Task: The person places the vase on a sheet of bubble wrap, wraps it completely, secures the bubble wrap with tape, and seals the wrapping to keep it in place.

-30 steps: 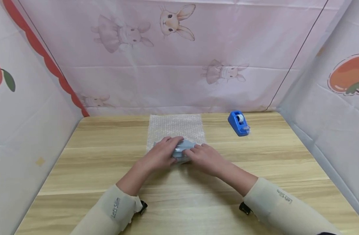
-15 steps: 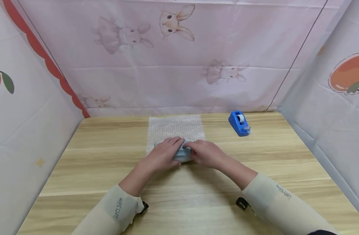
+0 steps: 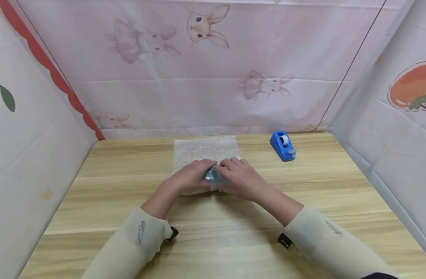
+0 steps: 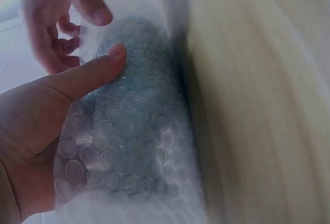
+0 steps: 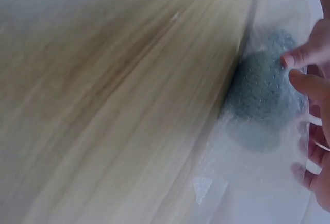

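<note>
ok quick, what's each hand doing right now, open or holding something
Left hand: closed, holding bubble wrap around a blue-grey object.
Right hand: closed, also holding the bubble wrap.

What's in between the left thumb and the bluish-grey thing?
Bubble wrap: in the left wrist view, the left hand rests its thumb on it, with the bluish-grey thing showing through underneath.

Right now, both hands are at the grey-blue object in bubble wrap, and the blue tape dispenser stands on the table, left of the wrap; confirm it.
Wrong side: the head view shows the blue tape dispenser on the table, right of the bubble wrap, not left. The left hand and right hand are at the grey-blue object.
</note>
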The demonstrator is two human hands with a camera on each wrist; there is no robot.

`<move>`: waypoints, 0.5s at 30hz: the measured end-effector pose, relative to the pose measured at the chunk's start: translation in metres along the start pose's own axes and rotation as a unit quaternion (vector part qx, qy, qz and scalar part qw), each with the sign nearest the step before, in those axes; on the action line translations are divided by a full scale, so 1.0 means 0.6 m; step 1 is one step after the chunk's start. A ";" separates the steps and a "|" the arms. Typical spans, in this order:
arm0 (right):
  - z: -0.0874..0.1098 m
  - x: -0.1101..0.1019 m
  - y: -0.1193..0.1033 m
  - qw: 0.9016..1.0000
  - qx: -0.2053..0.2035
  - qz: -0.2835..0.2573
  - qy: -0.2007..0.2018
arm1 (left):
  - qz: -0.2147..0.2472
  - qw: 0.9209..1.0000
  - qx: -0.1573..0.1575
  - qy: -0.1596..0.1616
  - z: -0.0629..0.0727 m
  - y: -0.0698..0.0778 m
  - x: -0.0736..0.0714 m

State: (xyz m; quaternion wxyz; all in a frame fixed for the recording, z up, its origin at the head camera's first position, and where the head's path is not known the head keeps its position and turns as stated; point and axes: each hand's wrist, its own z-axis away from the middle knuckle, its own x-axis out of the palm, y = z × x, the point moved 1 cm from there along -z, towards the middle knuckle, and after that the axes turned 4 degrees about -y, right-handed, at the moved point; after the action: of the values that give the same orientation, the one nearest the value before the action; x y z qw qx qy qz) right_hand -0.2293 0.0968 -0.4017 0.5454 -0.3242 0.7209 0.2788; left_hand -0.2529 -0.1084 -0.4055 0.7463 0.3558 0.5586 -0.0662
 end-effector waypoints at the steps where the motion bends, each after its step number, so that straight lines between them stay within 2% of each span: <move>1: -0.001 0.001 -0.002 1.000 0.004 0.011 -0.001 | 0.009 1.000 -0.001 -0.003 -0.001 -0.001 -0.003; 4: -0.004 0.003 -0.005 0.999 0.024 0.027 -0.016 | 0.033 0.999 0.002 -0.013 -0.005 -0.003 -0.008; 7: -0.009 0.005 -0.007 0.998 0.044 0.012 -0.042 | 0.048 0.999 0.008 -0.019 -0.006 -0.004 -0.013; 15: -0.026 0.008 -0.004 0.992 0.073 -0.048 -0.093 | 0.037 0.999 0.006 -0.023 -0.003 0.000 -0.019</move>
State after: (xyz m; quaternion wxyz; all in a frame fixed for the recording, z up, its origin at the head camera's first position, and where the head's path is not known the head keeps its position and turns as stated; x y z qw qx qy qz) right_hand -0.2380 0.0829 -0.4022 0.6447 -0.2904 0.6693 0.2282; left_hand -0.2590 -0.1108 -0.3956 0.7585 0.3791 0.5276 -0.0500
